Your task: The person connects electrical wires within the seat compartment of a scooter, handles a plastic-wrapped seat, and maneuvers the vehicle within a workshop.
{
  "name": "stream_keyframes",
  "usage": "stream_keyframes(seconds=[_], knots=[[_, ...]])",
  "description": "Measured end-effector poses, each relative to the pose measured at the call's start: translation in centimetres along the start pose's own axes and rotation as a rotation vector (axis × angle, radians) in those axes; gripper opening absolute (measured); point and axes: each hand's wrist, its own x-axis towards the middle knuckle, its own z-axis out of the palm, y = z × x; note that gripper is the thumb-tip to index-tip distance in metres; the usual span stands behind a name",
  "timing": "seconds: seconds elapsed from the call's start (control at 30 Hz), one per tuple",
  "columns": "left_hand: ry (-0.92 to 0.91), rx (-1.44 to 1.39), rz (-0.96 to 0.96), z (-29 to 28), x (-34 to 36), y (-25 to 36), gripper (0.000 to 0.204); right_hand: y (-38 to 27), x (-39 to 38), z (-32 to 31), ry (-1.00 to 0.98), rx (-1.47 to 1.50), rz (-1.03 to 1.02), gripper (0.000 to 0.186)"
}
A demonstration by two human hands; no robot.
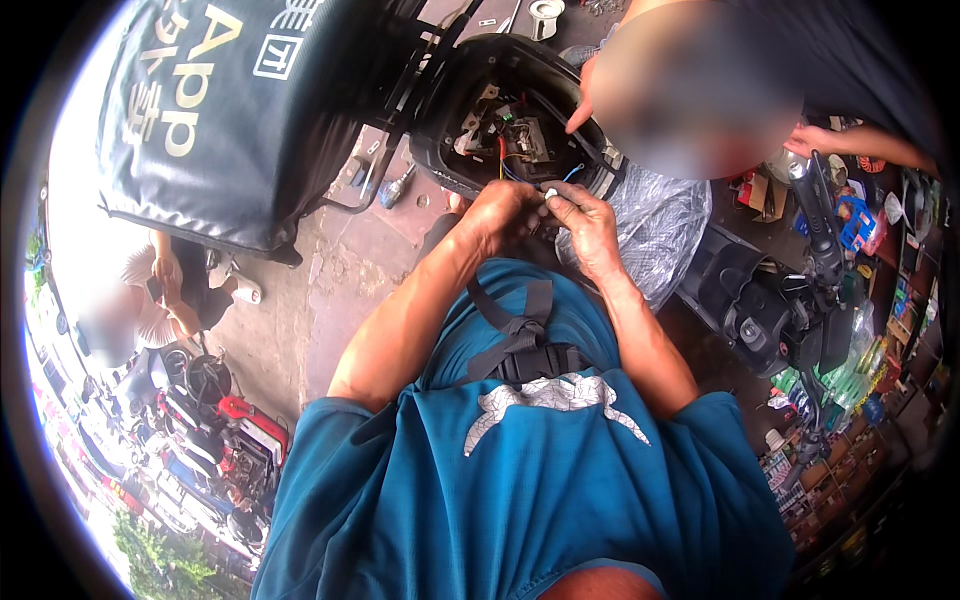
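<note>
Reddish paved floor (340,270), shop shelves (850,400) right, daylight w/ parked scooters (220,440) left.

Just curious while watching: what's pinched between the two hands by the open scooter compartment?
Head view: a small white connector sits between the left hand and right hand, by the open compartment.

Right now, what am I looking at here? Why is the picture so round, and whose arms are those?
The picture comes from a small camera worn on a person's head, looking down. Its wide lens bends everything into a circle. The two bare arms coming up from the blue shirt belong to that person. The left hand and right hand meet around a small white part, pinched in the fingertips. Just above them is an opened scooter compartment with coloured wires showing inside. Another person leans in from the upper right, one hand on the compartment's edge. A big dark delivery box sits at the upper left, above the paved ground.
</note>
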Motion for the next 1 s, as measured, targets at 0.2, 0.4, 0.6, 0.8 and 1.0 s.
stream_keyframes(seconds=[0.2, 0.4, 0.6, 0.8, 1.0], knots=[[-0.185, -0.242, -0.048, -0.2, 0.5, -0.8, 0.022, -0.8, 0.5, -0.4, -0.049, 0.099, 0.079, 0.024], [-0.249, -0.350, -0.129, -0.5, 1.2, -2.9, 0.023, -0.6, 0.1, -0.6, -0.045, -0.008, 0.128, 0.022], [-0.251, -0.336, -0.127, -0.1, -0.8, -2.3, 0.022, -0.4, -0.7, -0.4, -0.095, -0.255, -0.079, 0.019], [-0.231, -0.430, -0.068, 0.1, -0.2, -3.6, 0.023, -0.5, -0.9, 0.1, -0.033, -0.026, 0.001, 0.020], [-0.173, -0.348, 0.011, -0.1, -0.3, -4.1, 0.022, -1.1, -1.5, 0.7, -0.033, 0.100, 0.225, 0.020]])
